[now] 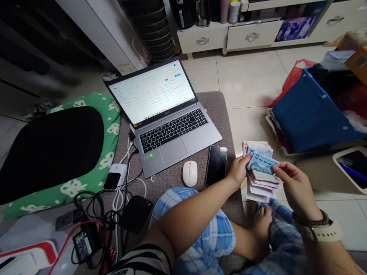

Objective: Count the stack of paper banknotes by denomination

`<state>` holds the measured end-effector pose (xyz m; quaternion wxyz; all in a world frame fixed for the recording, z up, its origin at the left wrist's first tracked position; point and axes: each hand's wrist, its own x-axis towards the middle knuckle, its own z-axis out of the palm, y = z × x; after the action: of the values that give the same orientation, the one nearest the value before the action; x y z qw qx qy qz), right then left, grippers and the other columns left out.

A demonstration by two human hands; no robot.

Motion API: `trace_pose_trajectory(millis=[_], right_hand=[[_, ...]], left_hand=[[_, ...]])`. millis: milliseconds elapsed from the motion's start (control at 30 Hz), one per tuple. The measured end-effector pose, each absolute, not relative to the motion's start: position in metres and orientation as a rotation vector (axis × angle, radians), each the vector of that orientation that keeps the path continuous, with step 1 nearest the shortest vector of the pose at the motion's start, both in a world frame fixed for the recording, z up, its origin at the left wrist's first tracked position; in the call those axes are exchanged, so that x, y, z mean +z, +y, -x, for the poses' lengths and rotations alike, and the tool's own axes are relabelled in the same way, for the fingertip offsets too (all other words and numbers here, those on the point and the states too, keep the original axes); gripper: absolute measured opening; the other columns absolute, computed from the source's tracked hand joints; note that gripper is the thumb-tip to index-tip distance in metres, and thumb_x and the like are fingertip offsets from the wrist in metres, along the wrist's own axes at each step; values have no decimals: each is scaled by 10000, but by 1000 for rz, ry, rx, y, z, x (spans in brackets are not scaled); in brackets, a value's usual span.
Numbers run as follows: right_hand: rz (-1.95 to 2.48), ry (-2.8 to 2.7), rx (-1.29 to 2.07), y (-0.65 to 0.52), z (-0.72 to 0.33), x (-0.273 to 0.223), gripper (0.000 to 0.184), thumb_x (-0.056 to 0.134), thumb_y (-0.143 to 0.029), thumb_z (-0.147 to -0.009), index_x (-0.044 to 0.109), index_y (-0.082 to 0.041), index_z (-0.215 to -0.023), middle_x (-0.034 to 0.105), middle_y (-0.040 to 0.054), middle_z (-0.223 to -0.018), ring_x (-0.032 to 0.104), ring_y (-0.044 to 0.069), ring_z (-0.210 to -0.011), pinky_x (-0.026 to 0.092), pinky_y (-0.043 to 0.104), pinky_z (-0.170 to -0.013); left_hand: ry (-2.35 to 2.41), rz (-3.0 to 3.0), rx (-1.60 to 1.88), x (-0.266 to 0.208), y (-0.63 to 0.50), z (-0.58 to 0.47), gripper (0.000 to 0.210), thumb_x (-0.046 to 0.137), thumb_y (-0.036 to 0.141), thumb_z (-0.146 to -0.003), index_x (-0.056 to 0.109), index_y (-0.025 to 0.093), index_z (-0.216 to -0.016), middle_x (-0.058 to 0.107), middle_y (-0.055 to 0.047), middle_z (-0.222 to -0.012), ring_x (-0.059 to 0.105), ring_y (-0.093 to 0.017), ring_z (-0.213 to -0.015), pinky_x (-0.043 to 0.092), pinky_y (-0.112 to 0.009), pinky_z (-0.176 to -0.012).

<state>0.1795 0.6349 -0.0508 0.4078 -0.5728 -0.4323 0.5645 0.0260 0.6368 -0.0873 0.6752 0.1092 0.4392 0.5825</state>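
Observation:
Beside the right edge of the grey seat, my left hand (239, 172) grips a fanned stack of banknotes (261, 182) from its left side. A blue banknote (261, 164) lies across the top of the stack. Its right end is pinched between the thumb and fingers of my right hand (296, 187), while its left end meets my left fingers. Pinkish and pale notes stick out above and below the blue one. Some of my left fingers are hidden behind the stack. Left of my left hand, a dark phone (216, 165) and a white mouse (189, 173) rest on the seat.
An open laptop (174, 149) with a lit screen stands on the seat (213, 103). Tangled cables and a power adapter (83, 244) lie at lower left, near a green cushion (71, 187). A blue fabric bin (312, 114) and a beige bin (318, 170) stand at right.

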Motion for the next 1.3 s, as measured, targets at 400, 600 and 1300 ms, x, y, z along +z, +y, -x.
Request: trace_pose_trajectory(millis=[400,600,1300], right_hand=[[1422,-1031,1467,634,-179,-50,222,774,-389,-720,658,-215,-791,606,-12,-740,512,127,-675,406,236,-625],[1402,-991,1484,634,-180,-50,220,784,-379,-714,661,-213,-791,607,-14,-753,518,129,-701,401,241,-654],[1364,-930,1548,633,-180,-49,229,806,-362,-695,670,-209,-799,611,-15,-750,507,118,-702,393,227,-644]], left_hand=[[980,-247,1318,-85,637,-26,359,761,497,-616,706,155,-707,643,-16,-683,569,-142,-686,425,-284,-790],[981,-265,1319,-84,638,-26,365,759,500,-610,715,153,-713,646,-20,-687,581,-156,-725,417,-282,-785],[990,-239,1319,-88,638,-25,366,770,485,-605,708,141,-711,660,-31,-709,582,-163,-746,415,-295,-777]])
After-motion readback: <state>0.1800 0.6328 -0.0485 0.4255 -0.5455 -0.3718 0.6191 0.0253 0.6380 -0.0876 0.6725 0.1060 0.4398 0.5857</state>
